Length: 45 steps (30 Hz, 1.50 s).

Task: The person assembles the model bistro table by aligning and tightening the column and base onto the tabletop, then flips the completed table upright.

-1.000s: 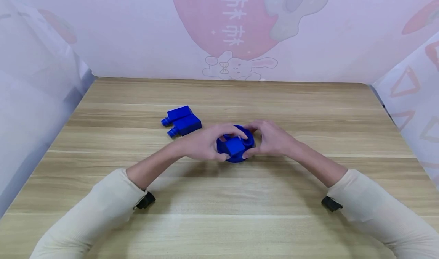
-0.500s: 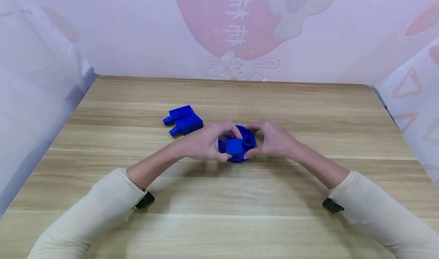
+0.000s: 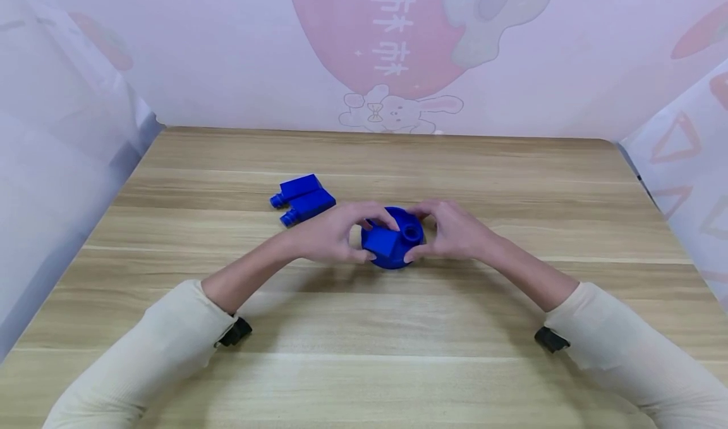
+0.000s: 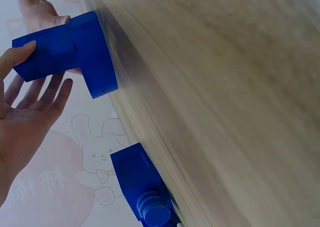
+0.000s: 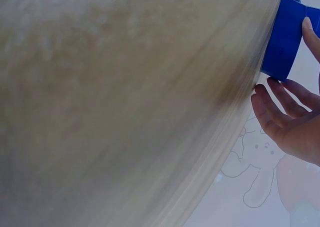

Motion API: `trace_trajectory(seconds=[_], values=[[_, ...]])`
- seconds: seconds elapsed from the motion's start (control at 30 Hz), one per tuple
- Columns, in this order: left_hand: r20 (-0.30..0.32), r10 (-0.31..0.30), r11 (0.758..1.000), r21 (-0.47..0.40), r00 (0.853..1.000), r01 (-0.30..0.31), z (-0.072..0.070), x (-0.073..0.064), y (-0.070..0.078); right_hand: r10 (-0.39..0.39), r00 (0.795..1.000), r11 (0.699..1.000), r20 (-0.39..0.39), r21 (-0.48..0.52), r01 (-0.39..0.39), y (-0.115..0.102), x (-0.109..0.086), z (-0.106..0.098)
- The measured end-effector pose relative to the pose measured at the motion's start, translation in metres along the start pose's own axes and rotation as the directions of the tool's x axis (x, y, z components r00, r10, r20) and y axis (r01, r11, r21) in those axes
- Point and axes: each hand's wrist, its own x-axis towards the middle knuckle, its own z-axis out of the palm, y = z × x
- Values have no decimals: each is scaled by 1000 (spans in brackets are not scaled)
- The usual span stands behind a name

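Note:
A round blue base sits on the wooden table, with a rectangular blue block standing up from its left part and a ring-shaped socket beside it on the right. My left hand spans the block, its thumb on the near face and its index finger at the far side. The left wrist view shows the thumb against the block and the other fingers spread behind it. From the right, my right hand grips the base's rim between thumb and fingers; its thumb lies on the base in the right wrist view.
Two more blue blocks with threaded necks lie side by side left of my left hand. The wooden table meets a printed cloth at the back and cloth at both sides.
The block on the base has turned, from square to the view half a second ago to angled now. My left hand has shifted slightly left; the right hand stays at the rim.

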Motion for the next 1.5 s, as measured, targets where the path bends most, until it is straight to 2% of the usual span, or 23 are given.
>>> trace_trajectory(seconds=[0.13,0.37,0.5,0.73,1.5], values=[[6,12,1000,-6,1000,-12,-3,1,-2,-19,1000,1000,1,-4,19,1,1,0],[24,31,996,-85,999,-29,-4,4,-5,-14,999,999,29,-38,15,0,3,-2],[52,45,991,-126,998,-38,-6,7,-9,-9,999,998,36,-62,12,0,4,-4],[104,60,982,-185,993,-40,-10,13,-14,-45,998,997,33,-59,47,3,4,-3],[140,72,970,-238,988,-37,-11,17,-19,-53,998,997,43,-50,55,4,7,-4]])
